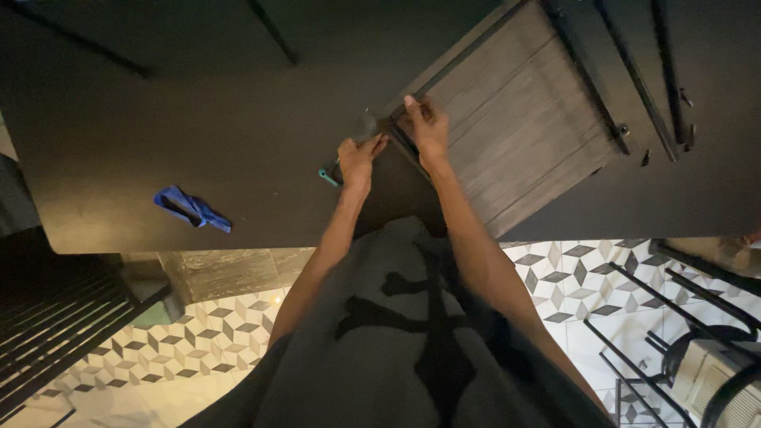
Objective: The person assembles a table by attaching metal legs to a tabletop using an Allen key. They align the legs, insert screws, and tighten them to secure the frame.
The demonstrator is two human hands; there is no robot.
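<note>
My left hand (358,157) rests on the dark table (158,135), curled around a small tool with a teal handle (326,176) that sticks out below the palm. Just ahead of its fingers lies a small dark round part (365,124). My right hand (426,127) presses its fingers on the near corner of a grey wooden plank panel (519,119) with a dark frame that lies slanted on the table. The two hands are close together, almost touching at that corner.
A crumpled blue cloth (190,208) lies on the table at the left near the front edge. Dark metal bars (634,71) run along the panel's far right side. Below the table are a patterned tile floor (206,341), black chair frames (682,317) at right and a slatted dark thing (55,333) at left.
</note>
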